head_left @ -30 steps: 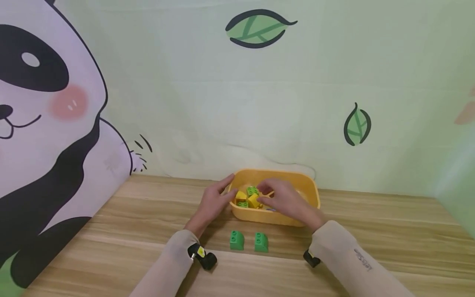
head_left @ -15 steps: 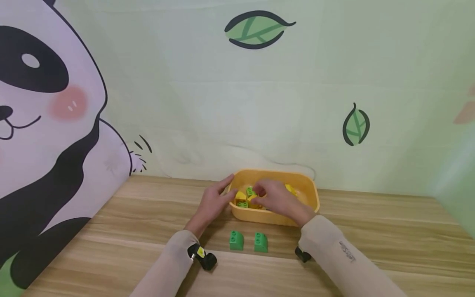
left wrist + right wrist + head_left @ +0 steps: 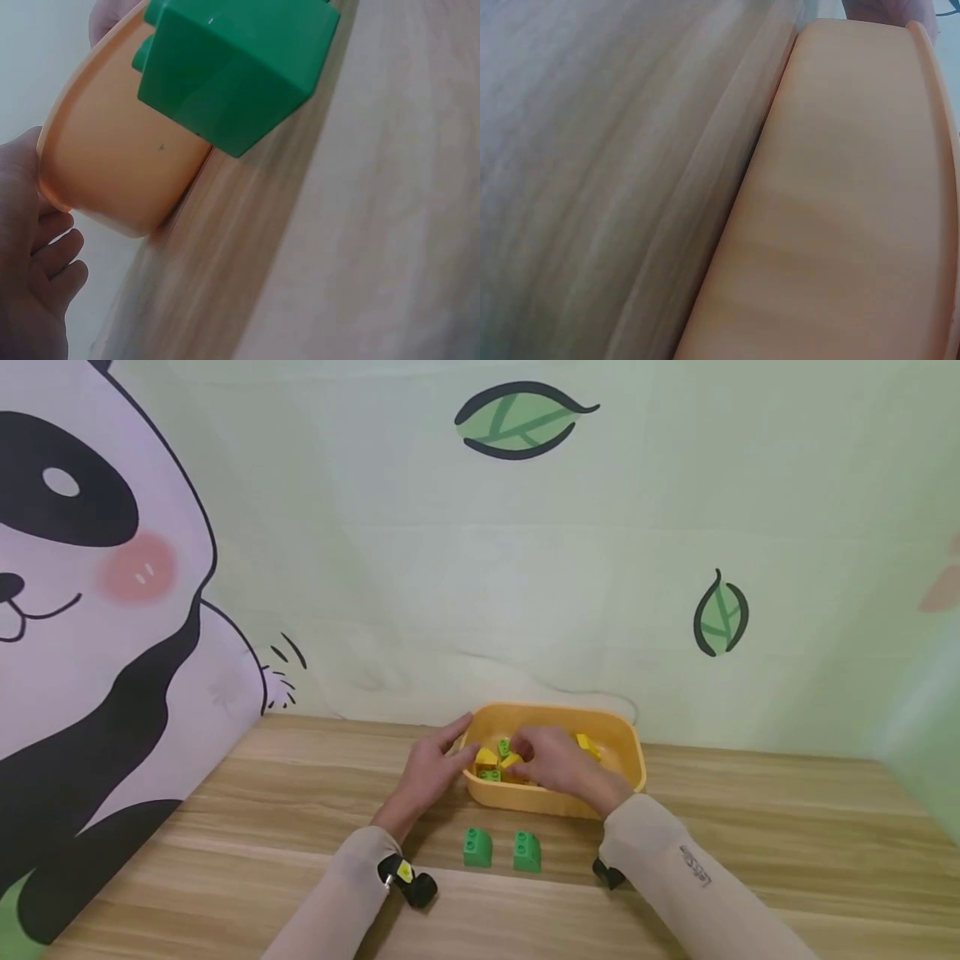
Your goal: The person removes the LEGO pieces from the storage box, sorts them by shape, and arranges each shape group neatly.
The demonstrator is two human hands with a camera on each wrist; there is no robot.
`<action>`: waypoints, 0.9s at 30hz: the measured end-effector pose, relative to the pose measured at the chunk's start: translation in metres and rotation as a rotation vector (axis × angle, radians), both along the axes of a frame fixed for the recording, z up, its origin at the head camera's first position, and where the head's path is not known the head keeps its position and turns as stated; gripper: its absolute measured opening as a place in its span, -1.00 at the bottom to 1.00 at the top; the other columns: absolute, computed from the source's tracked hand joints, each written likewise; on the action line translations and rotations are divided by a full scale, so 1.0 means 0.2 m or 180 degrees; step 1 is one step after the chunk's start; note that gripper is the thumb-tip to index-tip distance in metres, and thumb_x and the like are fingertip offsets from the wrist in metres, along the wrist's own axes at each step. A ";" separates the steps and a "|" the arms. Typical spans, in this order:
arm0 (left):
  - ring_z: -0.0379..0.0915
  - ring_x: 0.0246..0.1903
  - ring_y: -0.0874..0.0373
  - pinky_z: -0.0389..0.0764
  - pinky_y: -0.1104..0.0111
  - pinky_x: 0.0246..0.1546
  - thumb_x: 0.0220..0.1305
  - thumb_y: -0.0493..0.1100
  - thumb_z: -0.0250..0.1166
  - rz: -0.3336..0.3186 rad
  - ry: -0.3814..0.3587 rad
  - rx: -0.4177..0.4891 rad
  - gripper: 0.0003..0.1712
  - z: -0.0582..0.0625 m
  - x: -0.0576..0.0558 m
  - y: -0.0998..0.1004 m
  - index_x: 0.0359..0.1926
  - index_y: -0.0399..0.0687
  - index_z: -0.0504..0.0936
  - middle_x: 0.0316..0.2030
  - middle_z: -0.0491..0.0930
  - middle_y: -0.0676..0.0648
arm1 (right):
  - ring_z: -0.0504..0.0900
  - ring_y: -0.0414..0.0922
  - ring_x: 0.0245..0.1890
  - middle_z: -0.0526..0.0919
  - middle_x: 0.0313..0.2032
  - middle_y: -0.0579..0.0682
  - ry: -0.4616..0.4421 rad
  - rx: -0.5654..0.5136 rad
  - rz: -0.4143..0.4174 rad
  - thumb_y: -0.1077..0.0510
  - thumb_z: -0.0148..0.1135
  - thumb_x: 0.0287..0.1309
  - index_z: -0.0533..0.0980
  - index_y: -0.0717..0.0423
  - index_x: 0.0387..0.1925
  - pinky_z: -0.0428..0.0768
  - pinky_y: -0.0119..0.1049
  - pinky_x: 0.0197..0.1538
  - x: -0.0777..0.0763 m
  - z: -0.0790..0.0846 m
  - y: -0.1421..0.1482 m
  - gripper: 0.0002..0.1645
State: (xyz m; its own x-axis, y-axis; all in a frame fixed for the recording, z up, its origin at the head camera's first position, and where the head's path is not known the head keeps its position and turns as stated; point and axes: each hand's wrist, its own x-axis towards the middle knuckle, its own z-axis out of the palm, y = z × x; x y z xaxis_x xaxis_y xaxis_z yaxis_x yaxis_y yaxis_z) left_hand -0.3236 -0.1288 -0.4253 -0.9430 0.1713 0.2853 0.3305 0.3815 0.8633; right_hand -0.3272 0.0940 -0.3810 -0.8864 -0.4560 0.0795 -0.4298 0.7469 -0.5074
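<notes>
Tub point(image 3: 542, 799), rounded plastic, sits near desk's point(image 3: 285, 814) back edge; left hand point(image 3: 431, 772) spreads against it, right hand point(image 3: 553, 760) by yellow block point(image 3: 511, 761), pinch unclear.

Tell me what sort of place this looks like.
Probably a children's play corner, perhaps staged: a cartoon panda and leaves decorate the pale green backdrop, and two green toy bricks stand on the wood-grain table by an orange tub.

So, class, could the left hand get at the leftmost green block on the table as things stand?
Probably yes: the green block sits uncovered in front of the tub, though the left hand, holding the tub's end, would likely need to let go.
</notes>
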 end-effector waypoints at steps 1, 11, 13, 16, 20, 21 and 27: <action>0.24 0.52 -0.10 0.28 -0.01 0.51 0.50 -0.11 0.28 -0.0002 0.0004 -0.0004 -0.33 0.00 0.00 0.00 0.54 -0.17 0.42 0.51 0.38 -0.10 | 0.65 -0.09 -0.14 0.74 -0.14 0.00 -0.0006 -0.0006 -0.0001 0.11 0.50 0.31 0.67 0.19 0.03 0.72 -0.15 0.06 0.00 0.00 0.00 -0.66; 0.24 0.52 -0.11 0.29 -0.02 0.50 0.51 -0.12 0.29 0.0020 0.0025 -0.0021 -0.34 0.00 0.00 0.00 0.54 -0.17 0.42 0.51 0.38 -0.10 | 0.65 -0.03 -0.06 0.72 -0.07 0.05 -0.0068 -0.0228 -0.0086 0.17 0.44 0.36 0.61 0.25 0.15 0.71 -0.11 0.11 0.02 0.02 0.03 -0.59; 0.25 0.52 -0.10 0.30 -0.01 0.50 0.51 -0.11 0.29 0.0013 0.0027 -0.0031 -0.34 0.00 0.00 0.00 0.54 -0.16 0.42 0.51 0.38 -0.10 | 0.66 -0.01 -0.04 0.72 -0.05 0.07 -0.0038 -0.0291 -0.0095 0.18 0.41 0.37 0.60 0.27 0.17 0.71 -0.09 0.12 0.03 0.03 0.04 -0.59; 0.24 0.52 -0.10 0.30 0.00 0.50 0.52 -0.11 0.28 0.0003 0.0038 -0.0037 -0.34 0.00 0.00 0.00 0.54 -0.16 0.41 0.52 0.37 -0.11 | 0.66 0.01 0.00 0.72 -0.02 0.08 0.0004 -0.0450 -0.0112 0.17 0.38 0.39 0.59 0.28 0.21 0.70 -0.08 0.13 0.05 0.05 0.07 -0.56; 0.22 0.53 -0.10 0.28 0.00 0.50 0.53 -0.10 0.28 0.0001 0.0016 -0.0028 -0.34 0.00 0.01 0.00 0.55 -0.15 0.41 0.52 0.36 -0.09 | 0.68 0.03 0.01 0.73 0.00 0.10 0.0126 -0.0697 -0.0090 0.17 0.35 0.42 0.59 0.31 0.24 0.72 -0.07 0.10 0.10 0.07 0.11 -0.54; 0.22 0.53 -0.10 0.28 0.00 0.51 0.53 -0.10 0.28 -0.0001 0.0004 -0.0025 -0.34 0.00 0.01 0.00 0.55 -0.15 0.41 0.53 0.36 -0.09 | 0.69 0.03 0.01 0.73 0.00 0.10 0.0161 -0.0762 -0.0081 0.18 0.34 0.42 0.59 0.31 0.24 0.73 -0.07 0.09 0.11 0.07 0.12 -0.55; 0.22 0.53 -0.11 0.27 0.00 0.51 0.52 -0.08 0.28 0.0006 -0.0044 -0.0018 -0.34 0.00 0.01 0.00 0.55 -0.13 0.41 0.53 0.36 -0.08 | 0.70 0.06 -0.03 0.72 0.00 0.14 0.0393 -0.1062 -0.0020 0.26 0.35 0.41 0.61 0.33 0.17 0.74 -0.02 0.10 0.19 0.10 0.17 -0.63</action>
